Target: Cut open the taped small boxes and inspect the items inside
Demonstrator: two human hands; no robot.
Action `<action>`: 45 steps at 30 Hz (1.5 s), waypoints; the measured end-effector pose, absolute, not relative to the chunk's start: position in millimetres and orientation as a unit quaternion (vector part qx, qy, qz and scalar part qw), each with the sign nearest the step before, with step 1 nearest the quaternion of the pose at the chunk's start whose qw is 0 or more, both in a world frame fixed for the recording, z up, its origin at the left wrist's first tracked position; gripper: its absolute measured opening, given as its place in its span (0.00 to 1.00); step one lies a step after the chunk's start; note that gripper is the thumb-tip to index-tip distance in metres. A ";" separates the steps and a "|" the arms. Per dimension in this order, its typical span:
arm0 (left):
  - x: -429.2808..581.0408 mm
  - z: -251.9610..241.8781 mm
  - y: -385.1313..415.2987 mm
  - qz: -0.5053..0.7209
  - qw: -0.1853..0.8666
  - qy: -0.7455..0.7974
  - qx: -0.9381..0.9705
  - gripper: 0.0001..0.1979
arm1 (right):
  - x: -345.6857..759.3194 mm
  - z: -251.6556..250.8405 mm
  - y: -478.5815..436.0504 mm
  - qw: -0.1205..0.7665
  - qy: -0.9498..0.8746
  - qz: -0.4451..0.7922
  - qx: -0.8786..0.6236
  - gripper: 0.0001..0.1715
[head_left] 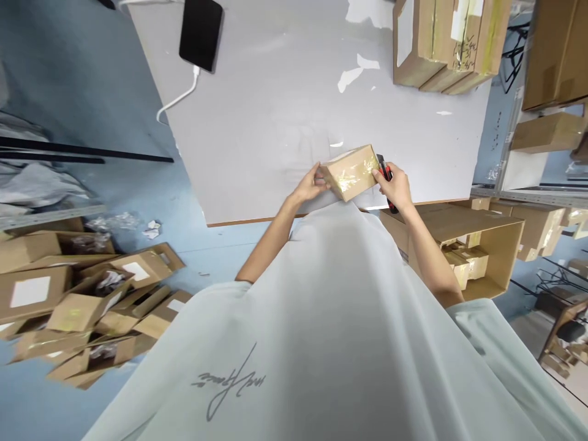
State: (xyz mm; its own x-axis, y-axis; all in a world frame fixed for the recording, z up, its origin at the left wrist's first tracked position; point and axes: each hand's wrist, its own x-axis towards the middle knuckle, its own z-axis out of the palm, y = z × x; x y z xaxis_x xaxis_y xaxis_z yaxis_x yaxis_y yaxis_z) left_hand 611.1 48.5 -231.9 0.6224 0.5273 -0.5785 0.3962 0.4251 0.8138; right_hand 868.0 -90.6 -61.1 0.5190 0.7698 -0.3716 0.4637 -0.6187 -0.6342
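Observation:
A small cardboard box (351, 173) sealed with shiny clear tape sits at the near edge of the white table (285, 110). My left hand (311, 185) grips its left end, fingers curled round the corner. My right hand (395, 188) presses on the box's right end and also holds a red and black utility knife (386, 177) in its closed fingers. My pale shirt fills the lower part of the view.
A black phone (201, 32) on a white cable lies at the table's far left. A large open carton (448, 43) stands at the far right. Opened small boxes (87, 300) litter the blue floor at left. A big carton (478, 245) with small boxes stands right.

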 end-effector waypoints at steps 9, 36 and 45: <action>608.8 -167.7 79.7 0.169 0.589 0.430 0.663 0.18 | 845.8 -52.4 -105.1 0.174 -0.386 0.201 -0.883 0.24; 628.2 -144.0 74.3 0.182 0.613 0.385 0.666 0.10 | 776.5 -18.8 -58.6 -0.005 -0.529 0.294 -0.796 0.20; 631.1 -139.6 70.7 0.196 0.610 0.406 0.652 0.07 | 769.5 -11.1 -45.2 -0.050 -0.534 0.297 -0.790 0.22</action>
